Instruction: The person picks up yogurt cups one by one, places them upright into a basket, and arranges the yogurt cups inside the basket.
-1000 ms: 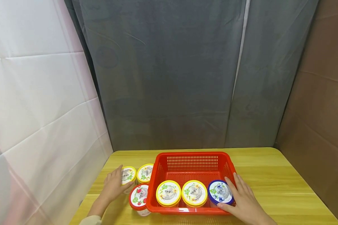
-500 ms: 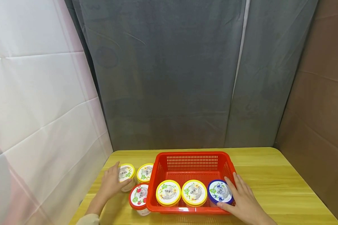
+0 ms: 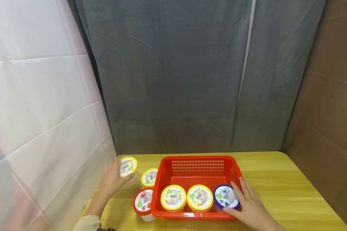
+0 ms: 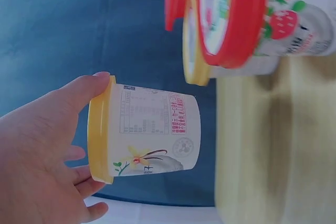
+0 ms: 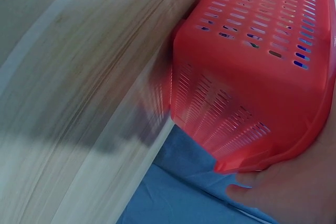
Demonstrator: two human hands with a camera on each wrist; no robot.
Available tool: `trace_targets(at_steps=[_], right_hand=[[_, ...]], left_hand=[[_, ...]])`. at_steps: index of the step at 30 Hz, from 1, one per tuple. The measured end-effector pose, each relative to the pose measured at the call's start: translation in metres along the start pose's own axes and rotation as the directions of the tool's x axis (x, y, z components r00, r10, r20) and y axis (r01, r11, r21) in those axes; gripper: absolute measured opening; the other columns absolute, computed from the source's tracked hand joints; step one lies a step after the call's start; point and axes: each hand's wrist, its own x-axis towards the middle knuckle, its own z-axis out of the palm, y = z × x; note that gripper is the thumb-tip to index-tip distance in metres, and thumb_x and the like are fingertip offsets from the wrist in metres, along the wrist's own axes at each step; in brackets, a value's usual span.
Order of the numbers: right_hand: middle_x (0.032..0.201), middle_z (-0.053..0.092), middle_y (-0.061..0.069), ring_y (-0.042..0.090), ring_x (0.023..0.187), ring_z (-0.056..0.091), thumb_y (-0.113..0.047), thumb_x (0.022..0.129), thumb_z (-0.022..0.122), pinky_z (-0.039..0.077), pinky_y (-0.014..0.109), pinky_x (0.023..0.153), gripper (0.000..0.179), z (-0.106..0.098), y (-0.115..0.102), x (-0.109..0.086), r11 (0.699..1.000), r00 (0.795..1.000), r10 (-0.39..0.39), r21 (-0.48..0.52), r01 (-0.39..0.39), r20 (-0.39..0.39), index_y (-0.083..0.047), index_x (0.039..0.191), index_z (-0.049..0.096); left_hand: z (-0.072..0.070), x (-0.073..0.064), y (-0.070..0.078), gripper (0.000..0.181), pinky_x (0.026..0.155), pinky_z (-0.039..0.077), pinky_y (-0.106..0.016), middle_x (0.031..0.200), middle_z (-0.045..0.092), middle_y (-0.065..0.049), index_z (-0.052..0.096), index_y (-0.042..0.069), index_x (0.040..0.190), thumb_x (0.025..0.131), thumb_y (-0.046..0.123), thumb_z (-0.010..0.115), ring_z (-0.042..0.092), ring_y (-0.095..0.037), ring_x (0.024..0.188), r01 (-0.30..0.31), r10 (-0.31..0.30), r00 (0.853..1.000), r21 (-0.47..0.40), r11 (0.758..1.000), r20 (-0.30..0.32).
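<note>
In the head view my left hand holds a white paper tub with a yellow lid at the left. In the left wrist view this yellow-lidded tub is raised clear of the table, thumb on one side of its lid and fingers on the other. My right hand rests over the right rim of a red basket, its fingers fairly straight, close to a blue-lidded tub. In the right wrist view part of the right hand lies along the basket's rim.
Two yellow-lidded tubs, a left one and a middle one, stand in the basket's front row beside the blue-lidded one. Left of the basket are another yellow-lidded tub and a red-lidded tub. A white curtain borders the wooden table's left.
My left hand has gripped the yellow-lidded tub, lifted it and moved it away toward the table's far left. The right hand and basket stay in place.
</note>
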Motion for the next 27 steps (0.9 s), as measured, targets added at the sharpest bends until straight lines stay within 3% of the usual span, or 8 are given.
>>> trace_targets(at_steps=[8,15,27], right_hand=[[0.166,0.01,0.021,0.049,0.149,0.013,-0.082,0.071,0.06,0.019,0.076,0.112,0.112,-0.001,-0.001,0.0,1.0,1.0,0.012,0.01,-0.012,0.004,-0.014,0.156,0.031],[0.166,0.011,0.022,0.05,0.148,0.013,-0.081,0.071,0.061,0.019,0.076,0.112,0.112,-0.001,-0.001,-0.001,1.0,1.0,0.011,0.006,-0.011,0.021,-0.015,0.156,0.03],[0.166,0.011,0.022,0.05,0.148,0.013,-0.082,0.071,0.06,0.018,0.076,0.112,0.113,-0.001,-0.001,0.0,1.0,1.0,0.017,0.002,-0.017,0.018,-0.014,0.156,0.03]], left_hand=[[-0.013,0.009,0.012,0.095,0.099,0.034,-0.065,0.14,0.046,-0.035,0.032,-0.007,0.147,0.078,0.035,0.081,0.043,-0.052,0.12,-0.013,0.012,1.0,-0.021,1.0,-0.005],[-0.013,0.015,0.019,0.096,0.102,0.033,-0.066,0.142,0.045,-0.034,0.032,-0.007,0.148,0.077,0.036,0.081,0.041,-0.052,0.126,-0.028,0.028,1.0,-0.037,0.999,0.009],[-0.013,0.031,0.057,0.098,0.102,0.039,-0.066,0.144,0.046,-0.029,0.03,-0.002,0.151,0.079,0.041,0.08,0.041,-0.048,0.126,-0.041,0.043,0.998,-0.048,0.998,0.047]])
